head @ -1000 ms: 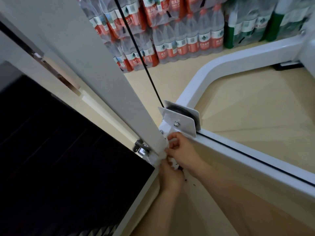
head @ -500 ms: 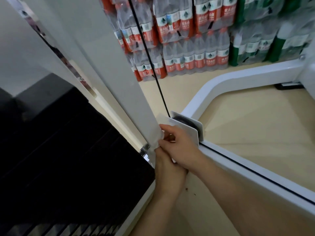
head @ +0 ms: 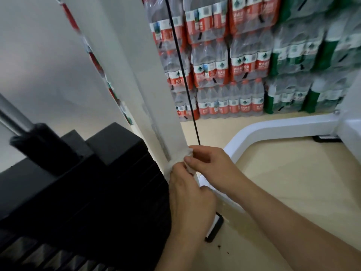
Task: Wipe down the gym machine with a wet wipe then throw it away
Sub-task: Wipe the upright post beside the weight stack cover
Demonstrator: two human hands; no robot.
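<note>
A white wet wipe (head: pixel 178 160) is wrapped round the white upright post (head: pixel 136 75) of the gym machine, low on the post. My left hand (head: pixel 188 194) grips the wipe from below and in front. From the right, my right hand (head: pixel 212 165) pinches the wipe's other end with fingers and thumb. Most of the wipe is hidden by my fingers. A thin black cable (head: pixel 183 75) runs down just right of the post and ends behind my right hand.
The black weight stack (head: pixel 78 202) with a steel guide rod (head: pixel 13 118) fills the lower left. The machine's white curved base frame (head: pixel 273 128) lies on the beige floor at right. Shrink-wrapped packs of water bottles (head: pixel 230 65) are stacked behind.
Both hands have slid the wipe upward along the post, away from the pulley bracket at its foot. The camera has tilted up, so the bracket is now out of sight.
</note>
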